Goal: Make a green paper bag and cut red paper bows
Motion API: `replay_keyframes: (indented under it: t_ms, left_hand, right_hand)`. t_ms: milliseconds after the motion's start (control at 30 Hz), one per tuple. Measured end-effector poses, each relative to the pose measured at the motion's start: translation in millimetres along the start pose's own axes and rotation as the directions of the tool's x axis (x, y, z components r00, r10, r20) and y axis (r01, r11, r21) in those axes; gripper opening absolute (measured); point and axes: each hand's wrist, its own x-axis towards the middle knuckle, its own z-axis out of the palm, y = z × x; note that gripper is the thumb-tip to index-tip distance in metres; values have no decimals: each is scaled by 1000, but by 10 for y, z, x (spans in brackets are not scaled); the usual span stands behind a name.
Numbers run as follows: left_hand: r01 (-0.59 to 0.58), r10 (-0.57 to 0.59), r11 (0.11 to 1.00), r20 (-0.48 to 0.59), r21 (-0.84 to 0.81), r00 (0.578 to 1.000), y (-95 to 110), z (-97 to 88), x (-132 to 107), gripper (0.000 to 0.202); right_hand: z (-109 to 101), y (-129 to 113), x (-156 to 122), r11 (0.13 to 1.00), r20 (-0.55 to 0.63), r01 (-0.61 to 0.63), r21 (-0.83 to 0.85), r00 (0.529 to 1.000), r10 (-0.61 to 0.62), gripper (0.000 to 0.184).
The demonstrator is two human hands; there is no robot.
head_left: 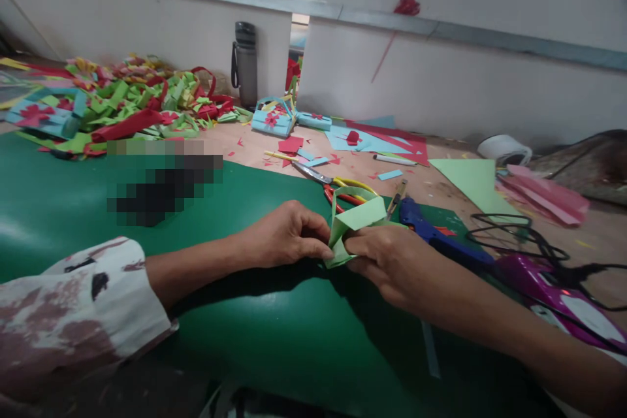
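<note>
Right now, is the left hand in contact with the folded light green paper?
Touching. In the head view, the left hand has its thumb against the left side of the folded light green paper.

Light green folded paper [361, 213], pinched between left hand [291, 235] and right hand [389, 258], over green mat [274, 339]. Just beyond: red-and-yellow-handled scissors [316, 174]; blue glue gun [441, 241]. Farther back: white pen [394, 160]; light blue paper bag [258, 124] bearing red flower [271, 119]; grey bottle [247, 72]; heap of coloured paper pieces [122, 98], far left.
</note>
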Motion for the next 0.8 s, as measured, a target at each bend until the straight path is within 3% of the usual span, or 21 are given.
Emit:
replay_keyframes:
  t_ms: [167, 333, 467, 633, 800]
  left_hand:
    - [-108, 123, 976, -67, 189, 990, 53, -23, -61, 9]
    - [-292, 309, 886, 11, 360, 951, 145, -64, -177, 7]
    - [-288, 284, 847, 77, 447, 956, 171, -40, -208, 23]
    - [-283, 269, 804, 105, 523, 957, 180, -9, -189, 27]
    - [-326, 264, 781, 192, 532, 945, 260, -28, -188, 41]
  right_hand:
    - [-34, -67, 17, 998, 15, -44, -40, 999, 44, 18]
    - [-46, -116, 11, 998, 2, -45, -37, 999, 46, 17]
    - [-17, -89, -20, 998, 20, -17, -56, 1000, 19, 28]
    - [6, -39, -60, 993, 41, 97, -73, 995, -95, 25]
    - [-112, -108, -32, 989, 142, -5, -145, 990, 26, 23]
